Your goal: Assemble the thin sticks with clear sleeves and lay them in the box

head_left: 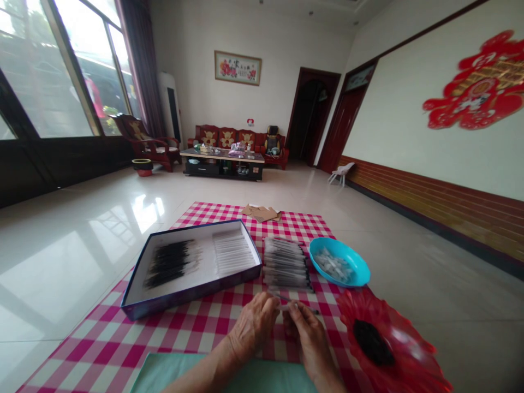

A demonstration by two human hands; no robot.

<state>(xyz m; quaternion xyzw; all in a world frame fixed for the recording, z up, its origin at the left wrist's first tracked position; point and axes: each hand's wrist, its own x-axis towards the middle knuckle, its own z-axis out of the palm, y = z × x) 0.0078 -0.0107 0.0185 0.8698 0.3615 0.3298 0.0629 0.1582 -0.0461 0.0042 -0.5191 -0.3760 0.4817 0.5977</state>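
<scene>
We have a slim pen-like tube [298,308] held crosswise between both hands, low over the gingham cloth [196,333]; its dark tip points to our right. Fine detail is blurred.

Left hand [254,323]: fingers [270,307] narrow, pinched on the tube's left part. Right hand [308,334]: fingers [295,312] also narrow, pinched on the tube nearer the middle. The 2 hands sit very close; we cannot tell if they touch.

Just ahead of the hands, a batch of matching tubes [284,266] lies side by side on the cloth, dark ends to the right. Left of that batch is an open shallow box [196,230], navy rim, white inside, holding 2 bundles: black-tipped bundle [170,263] on the left, pale bundle [233,252] on the right.

Right of the batch, a blue plastic bowl [362,271] holds small clear parts [329,266]. Lower right, a red flower-shaped plate [409,349] carries a dark heap [370,341]. A pale green mat [221,376] lies under the forearms. Cardboard pieces [260,213] sit at the cloth's far edge.

Farther off, on the tiled floor: a low table [223,157] and a red wooden sofa [241,136].
</scene>
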